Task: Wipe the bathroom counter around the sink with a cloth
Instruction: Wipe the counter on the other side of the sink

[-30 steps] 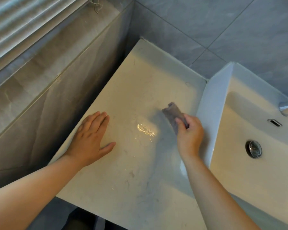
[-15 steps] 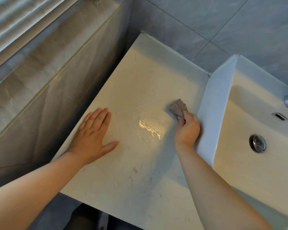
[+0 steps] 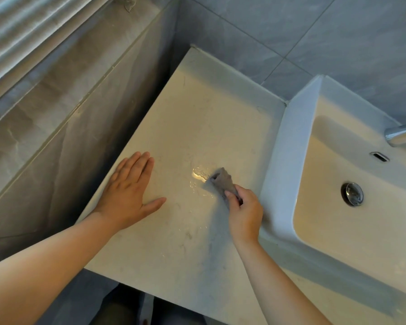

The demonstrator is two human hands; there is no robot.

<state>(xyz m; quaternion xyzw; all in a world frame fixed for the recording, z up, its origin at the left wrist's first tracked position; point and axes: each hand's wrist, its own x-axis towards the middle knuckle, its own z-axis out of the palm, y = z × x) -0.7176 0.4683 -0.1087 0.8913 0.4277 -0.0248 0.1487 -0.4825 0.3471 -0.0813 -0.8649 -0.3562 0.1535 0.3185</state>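
Note:
A pale marbled counter [image 3: 197,118] runs left of a white raised sink [image 3: 288,146]. My right hand [image 3: 244,214] grips a small bunched grey cloth [image 3: 223,180] and holds its free end down on the counter, right beside a shiny wet patch [image 3: 198,174]. That hand sits a short way left of the sink's outer wall. My left hand [image 3: 129,193] lies flat on the counter near its left edge, fingers straight and together, thumb spread.
A grey tiled wall stands close along the counter's left side [image 3: 80,127] and behind it. In the sink basin are a chrome drain plug [image 3: 352,194] and an overflow slot [image 3: 380,156]; a chrome tap spout [image 3: 402,134] juts in from the right. The counter's front edge drops off below.
My right hand has drawn the cloth back from beside the sink wall and leftward, up to the wet patch. My left hand has stayed flat in the same place.

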